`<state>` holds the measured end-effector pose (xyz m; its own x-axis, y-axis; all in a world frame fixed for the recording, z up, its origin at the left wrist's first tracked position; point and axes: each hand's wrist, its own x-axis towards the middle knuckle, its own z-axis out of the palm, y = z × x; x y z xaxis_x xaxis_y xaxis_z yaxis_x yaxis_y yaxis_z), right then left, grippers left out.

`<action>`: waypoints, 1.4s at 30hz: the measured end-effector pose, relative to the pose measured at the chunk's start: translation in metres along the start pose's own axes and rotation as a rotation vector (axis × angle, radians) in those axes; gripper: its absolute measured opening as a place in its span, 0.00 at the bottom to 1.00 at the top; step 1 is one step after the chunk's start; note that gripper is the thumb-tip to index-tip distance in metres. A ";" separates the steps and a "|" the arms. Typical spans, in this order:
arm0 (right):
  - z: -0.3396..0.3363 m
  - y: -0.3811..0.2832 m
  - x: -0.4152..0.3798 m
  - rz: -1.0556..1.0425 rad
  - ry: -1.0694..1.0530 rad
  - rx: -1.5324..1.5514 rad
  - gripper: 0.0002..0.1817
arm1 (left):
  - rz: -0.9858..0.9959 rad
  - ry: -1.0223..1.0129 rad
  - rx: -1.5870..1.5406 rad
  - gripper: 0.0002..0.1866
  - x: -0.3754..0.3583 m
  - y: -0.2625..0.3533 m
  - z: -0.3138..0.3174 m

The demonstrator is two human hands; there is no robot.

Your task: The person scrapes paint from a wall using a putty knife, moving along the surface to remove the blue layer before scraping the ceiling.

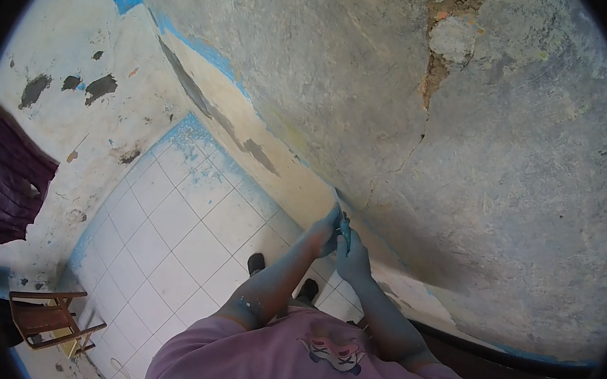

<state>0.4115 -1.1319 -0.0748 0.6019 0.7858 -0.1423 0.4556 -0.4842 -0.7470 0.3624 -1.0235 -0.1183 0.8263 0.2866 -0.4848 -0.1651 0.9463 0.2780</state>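
My right hand [353, 259] is closed around a small teal-handled hand tool [344, 228], its dark upper end pointing up toward the wall. Close beside it, my left hand [323, 235] is curled, with its fingertips right at the lower edge of the peeling layer; what it pinches I cannot tell. Both hands are low against the grey wall [313, 69], where bare plaster meets a cream strip [277, 159] with ragged blue paint along its border.
A cracked hole [438, 65] opens in the upper wall. White floor tiles [179, 229] speckled with blue lie below left. A wooden folding chair [54, 318] stands at lower left under a purple curtain [12, 174]. My dark shoes [255, 263] are on the tiles.
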 end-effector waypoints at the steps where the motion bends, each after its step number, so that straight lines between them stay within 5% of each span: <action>1: 0.002 -0.003 -0.003 -0.027 0.020 0.041 0.18 | -0.018 0.019 -0.006 0.22 -0.003 0.001 -0.001; 7: -0.009 0.016 -0.031 -0.079 0.083 0.088 0.14 | -0.159 -0.016 0.056 0.23 -0.009 -0.023 0.005; 10: -0.012 0.010 -0.028 0.029 0.007 0.072 0.14 | -0.140 -0.070 0.119 0.22 -0.009 -0.016 0.004; 17: 0.006 0.025 -0.024 -0.084 0.144 0.055 0.14 | -0.123 -0.018 0.113 0.22 -0.014 -0.014 0.006; 20: -0.023 0.020 -0.025 -0.015 0.039 0.094 0.17 | -0.150 -0.045 0.060 0.22 -0.017 -0.017 0.019; 22: -0.038 0.011 -0.025 -0.002 -0.001 0.061 0.17 | -0.134 0.082 0.105 0.22 -0.024 -0.015 0.034; 29: -0.016 -0.002 -0.002 0.012 -0.010 -0.013 0.15 | 0.033 0.066 -0.023 0.21 0.001 -0.013 0.011; 36: -0.026 0.003 -0.018 -0.078 0.037 0.101 0.19 | -0.033 0.077 0.092 0.20 -0.012 -0.014 0.022; 42: -0.020 -0.021 0.003 0.063 -0.082 -0.022 0.16 | 0.043 0.010 0.025 0.20 0.003 0.005 0.001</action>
<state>0.4175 -1.1269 -0.0469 0.5742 0.7822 -0.2418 0.4336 -0.5411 -0.7206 0.3641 -1.0183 -0.1176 0.8135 0.3284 -0.4800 -0.1868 0.9291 0.3191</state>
